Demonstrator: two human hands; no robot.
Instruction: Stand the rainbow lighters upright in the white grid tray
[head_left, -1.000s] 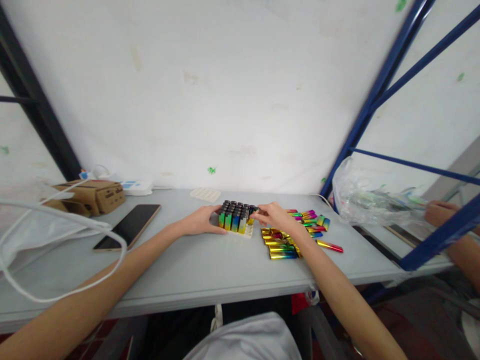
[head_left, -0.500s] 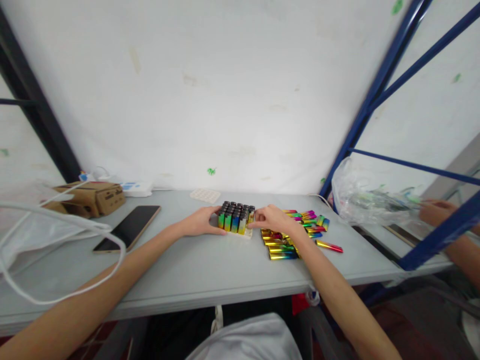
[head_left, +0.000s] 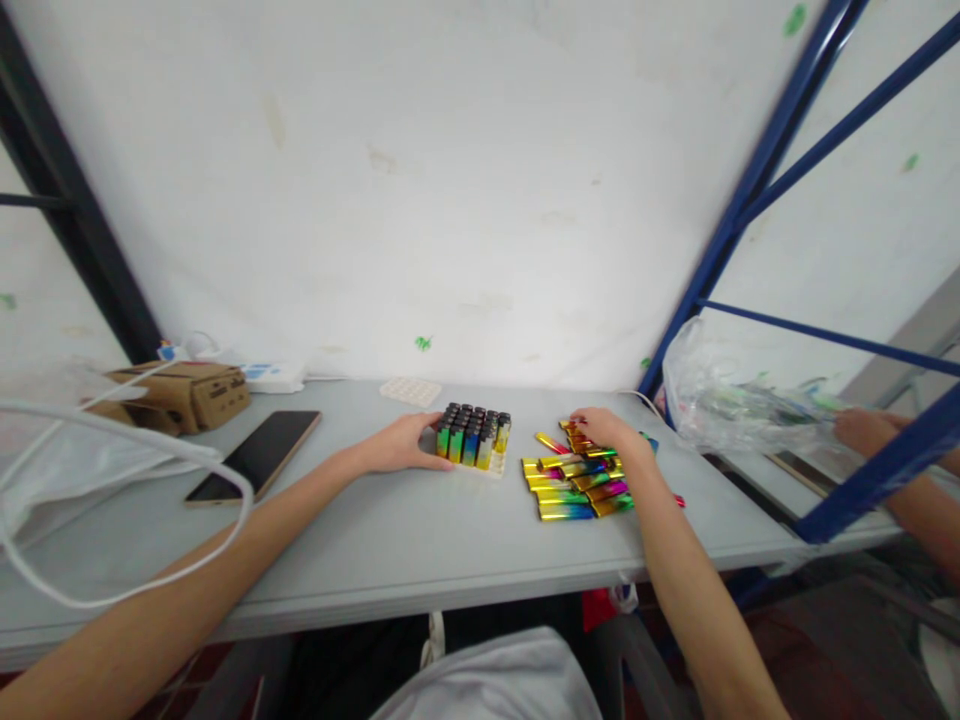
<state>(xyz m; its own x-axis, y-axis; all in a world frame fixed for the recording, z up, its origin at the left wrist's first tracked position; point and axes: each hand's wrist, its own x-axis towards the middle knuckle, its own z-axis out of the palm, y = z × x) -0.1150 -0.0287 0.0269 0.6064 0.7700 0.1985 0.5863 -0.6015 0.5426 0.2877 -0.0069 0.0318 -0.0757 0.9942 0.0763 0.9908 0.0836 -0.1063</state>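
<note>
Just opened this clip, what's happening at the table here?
A person works at a grey table. The left hand rests against a block of upright lighters in a white tray; the right hand is on the pile of loose lighters lying beside it, grip unclear. Another person's hand shows far right.

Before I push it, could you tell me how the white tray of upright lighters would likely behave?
The tray looks thin and light, so it would probably slide easily on the smooth table. The lighters stand upright, packed close, so they likely brace each other; the outer row may tip if jolted. The left hand rests against its side.
</note>
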